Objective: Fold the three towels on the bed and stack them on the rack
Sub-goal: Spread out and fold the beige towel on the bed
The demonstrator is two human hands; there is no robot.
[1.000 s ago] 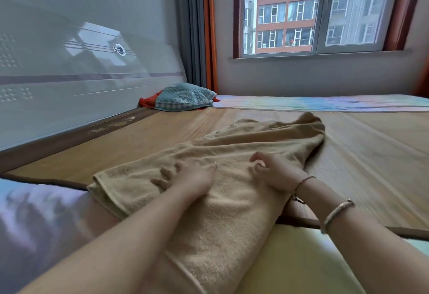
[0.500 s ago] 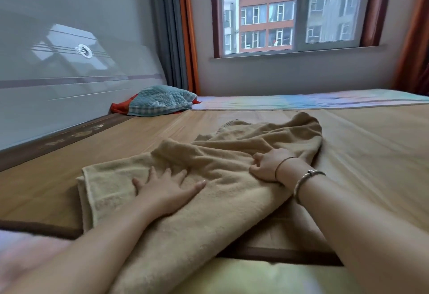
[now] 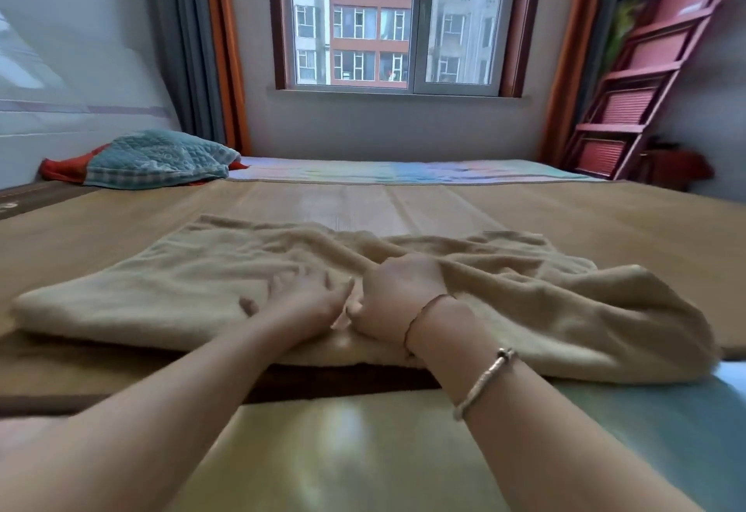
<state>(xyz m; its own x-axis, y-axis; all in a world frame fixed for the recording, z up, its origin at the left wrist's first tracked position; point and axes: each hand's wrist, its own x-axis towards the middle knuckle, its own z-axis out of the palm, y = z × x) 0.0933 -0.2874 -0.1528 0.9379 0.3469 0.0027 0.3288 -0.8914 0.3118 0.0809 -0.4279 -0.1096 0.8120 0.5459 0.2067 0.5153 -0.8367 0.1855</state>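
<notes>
Two bare forearms reach across the near edge of the bed [image 3: 605, 228], where a tan towel [image 3: 181, 289] lies spread and rumpled on a woven mat. The left hand [image 3: 298, 301] rests flat on the cloth, its fingers [image 3: 282, 281] blurred but stretched forward and slightly splayed. Just beside it, touching at the thumb, the right hand [image 3: 397, 295] curls its fingers into a bunched ridge of the towel; a thin cord and a silver bangle [image 3: 484, 382] circle that wrist. The towel's right end sits heaped in folds. Farther back, a teal quilted pillow [image 3: 161, 160] lies by the headboard. Beyond it stand a window [image 3: 395, 18] and, leaning at the right, a red rack [image 3: 646, 67].
</notes>
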